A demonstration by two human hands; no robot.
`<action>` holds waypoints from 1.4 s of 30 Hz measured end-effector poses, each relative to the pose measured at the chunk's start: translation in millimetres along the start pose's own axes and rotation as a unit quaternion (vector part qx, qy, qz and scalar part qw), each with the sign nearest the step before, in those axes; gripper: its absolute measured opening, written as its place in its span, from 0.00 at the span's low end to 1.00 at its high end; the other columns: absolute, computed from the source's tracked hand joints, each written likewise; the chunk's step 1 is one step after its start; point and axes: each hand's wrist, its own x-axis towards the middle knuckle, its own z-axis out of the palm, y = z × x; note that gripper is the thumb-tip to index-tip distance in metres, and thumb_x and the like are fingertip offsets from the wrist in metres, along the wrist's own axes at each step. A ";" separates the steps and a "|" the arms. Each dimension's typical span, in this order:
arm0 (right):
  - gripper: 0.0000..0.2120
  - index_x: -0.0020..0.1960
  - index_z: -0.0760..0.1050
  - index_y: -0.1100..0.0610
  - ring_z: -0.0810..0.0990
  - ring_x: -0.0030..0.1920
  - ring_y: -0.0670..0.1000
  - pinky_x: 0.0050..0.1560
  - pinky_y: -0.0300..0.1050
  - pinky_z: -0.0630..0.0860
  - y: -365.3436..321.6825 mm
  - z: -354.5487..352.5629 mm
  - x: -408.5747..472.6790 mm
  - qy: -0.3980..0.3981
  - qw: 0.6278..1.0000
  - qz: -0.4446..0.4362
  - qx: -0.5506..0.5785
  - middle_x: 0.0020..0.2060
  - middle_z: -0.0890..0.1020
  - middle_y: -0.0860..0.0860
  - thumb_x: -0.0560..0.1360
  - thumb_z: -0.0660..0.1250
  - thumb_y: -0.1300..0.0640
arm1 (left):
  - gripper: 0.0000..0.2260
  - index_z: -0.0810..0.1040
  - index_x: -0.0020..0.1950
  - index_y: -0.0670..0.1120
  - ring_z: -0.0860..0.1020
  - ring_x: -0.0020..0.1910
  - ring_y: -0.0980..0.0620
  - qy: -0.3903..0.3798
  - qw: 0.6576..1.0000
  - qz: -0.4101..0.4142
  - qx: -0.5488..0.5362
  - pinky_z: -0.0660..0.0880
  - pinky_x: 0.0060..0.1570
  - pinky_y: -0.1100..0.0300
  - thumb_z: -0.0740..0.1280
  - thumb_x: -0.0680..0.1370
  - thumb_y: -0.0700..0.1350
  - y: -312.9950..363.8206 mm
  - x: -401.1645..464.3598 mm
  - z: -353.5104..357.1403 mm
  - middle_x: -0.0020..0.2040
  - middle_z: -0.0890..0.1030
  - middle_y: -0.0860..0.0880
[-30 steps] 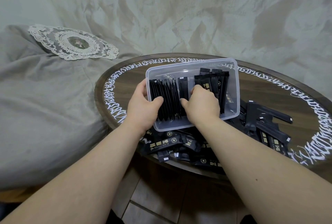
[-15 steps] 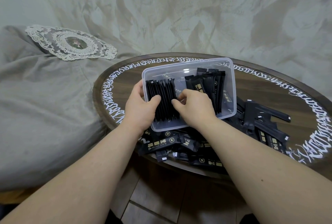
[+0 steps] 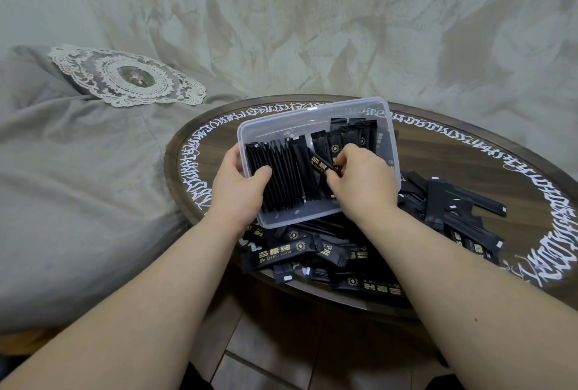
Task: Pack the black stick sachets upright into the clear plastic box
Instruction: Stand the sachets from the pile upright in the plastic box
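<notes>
A left hand [image 3: 238, 187] is gripping the tilted clear plastic box [image 3: 316, 112] while the right hand [image 3: 359, 181] is pinching one black stick sachet [image 3: 322, 165] crosswise, risking toppling the upright row [image 3: 278, 177].

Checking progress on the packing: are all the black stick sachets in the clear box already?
No, a pile of loose sachets lies on the round table beside and under the clear box.
</notes>
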 end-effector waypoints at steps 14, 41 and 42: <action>0.10 0.48 0.76 0.55 0.77 0.48 0.57 0.40 0.44 0.67 -5.0 4.3 -1.1 -0.056 0.996 -0.030 -0.062 0.45 0.75 0.51 0.77 0.64 0.48 | 0.22 0.71 0.68 0.52 0.80 0.53 0.56 -0.007 1.000 0.008 -0.001 0.76 0.59 0.50 0.68 0.74 0.42 -1.3 0.7 0.3 0.54 0.81 0.55; 0.09 0.53 0.72 0.52 0.77 0.48 0.55 0.45 0.47 0.72 -3.1 -2.1 -2.5 0.047 0.996 0.033 0.062 0.51 0.76 0.49 0.75 0.65 0.49 | 0.22 0.71 0.68 0.52 0.80 0.52 0.57 -0.012 1.000 0.003 -0.019 0.76 0.53 0.57 0.68 0.75 0.41 -2.2 1.4 -1.5 0.54 0.81 0.54; 0.11 0.54 0.70 0.52 0.77 0.49 0.56 0.44 0.47 0.72 -1.2 -2.7 -2.5 0.043 0.997 0.041 0.052 0.52 0.75 0.50 0.75 0.66 0.50 | 0.21 0.71 0.68 0.52 0.80 0.51 0.57 -0.011 1.000 0.001 -0.021 0.77 0.53 0.57 0.68 0.75 0.41 -2.6 1.8 -1.8 0.54 0.81 0.54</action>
